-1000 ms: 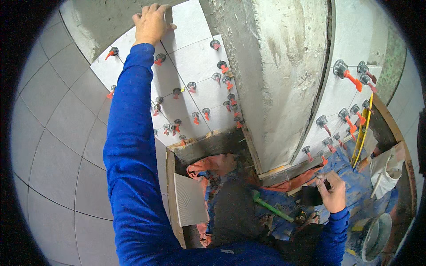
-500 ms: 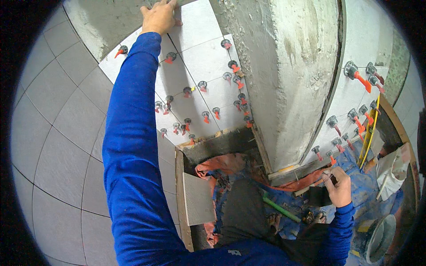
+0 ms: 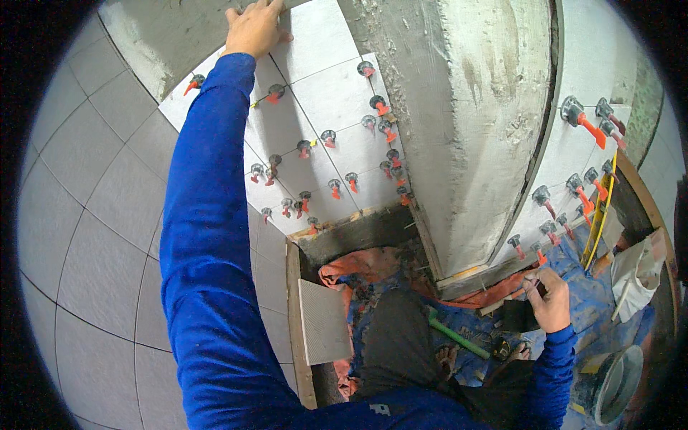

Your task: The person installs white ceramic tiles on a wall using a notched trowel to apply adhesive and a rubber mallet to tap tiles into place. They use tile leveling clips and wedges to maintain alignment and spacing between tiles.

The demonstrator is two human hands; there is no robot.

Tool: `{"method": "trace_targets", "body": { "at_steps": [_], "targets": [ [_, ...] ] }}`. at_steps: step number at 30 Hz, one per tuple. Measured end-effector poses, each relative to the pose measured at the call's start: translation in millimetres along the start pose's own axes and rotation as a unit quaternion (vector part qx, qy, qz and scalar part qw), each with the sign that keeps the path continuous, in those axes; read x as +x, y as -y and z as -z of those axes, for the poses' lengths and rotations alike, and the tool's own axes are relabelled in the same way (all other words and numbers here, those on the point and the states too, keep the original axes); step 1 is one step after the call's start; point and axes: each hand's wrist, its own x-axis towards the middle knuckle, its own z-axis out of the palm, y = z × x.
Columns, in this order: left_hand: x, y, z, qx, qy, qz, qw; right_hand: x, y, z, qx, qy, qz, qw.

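Note:
My left hand (image 3: 252, 29) is stretched far up, fingers spread over the upper edge of a white wall tile (image 3: 319, 36) and the grey wall above it. Below it, more white tiles carry several dark round tile-levelling caps with red handles (image 3: 304, 148). Low on the right, my right hand (image 3: 550, 301) is closed in a pinch. What its fingertips hold is too small to make out. Beside that hand is a dark square piece (image 3: 517, 315); whether the hand touches it I cannot tell. A green-handled tool (image 3: 460, 338) lies near my feet.
Grey tiles (image 3: 93, 265) cover the left wall. A bare concrete column (image 3: 494, 143) stands between the two white-tiled parts. A loose tile (image 3: 322, 322) leans by a wooden edge. A bucket (image 3: 618, 387), a white bag (image 3: 638, 276), a yellow level (image 3: 600, 215) and a blue sheet (image 3: 580, 287) are at right.
The view has shifted slightly. My left hand stays at the upper tile with its fingers spread, and my right hand keeps its pinch in nearly the same place.

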Motion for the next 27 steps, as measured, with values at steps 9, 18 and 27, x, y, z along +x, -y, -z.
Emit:
{"method": "trace_targets", "body": {
  "at_steps": [9,18,27],
  "targets": [
    [-2.9,-1.6,-0.7,0.01,-0.022,-0.005,1.0,0.3,-2.5,3.5,-0.015,0.0,0.005,1.0],
    [-8.8,-23.5,7.9,0.11,-0.023,-0.042,0.993,-1.7,-2.9,3.1,-0.008,-0.011,0.01,1.0],
    [-23.0,-43.1,15.5,0.091,0.059,-0.001,0.994,6.2,-8.2,-12.6,-0.004,-0.014,0.005,1.0]
  ]
}}
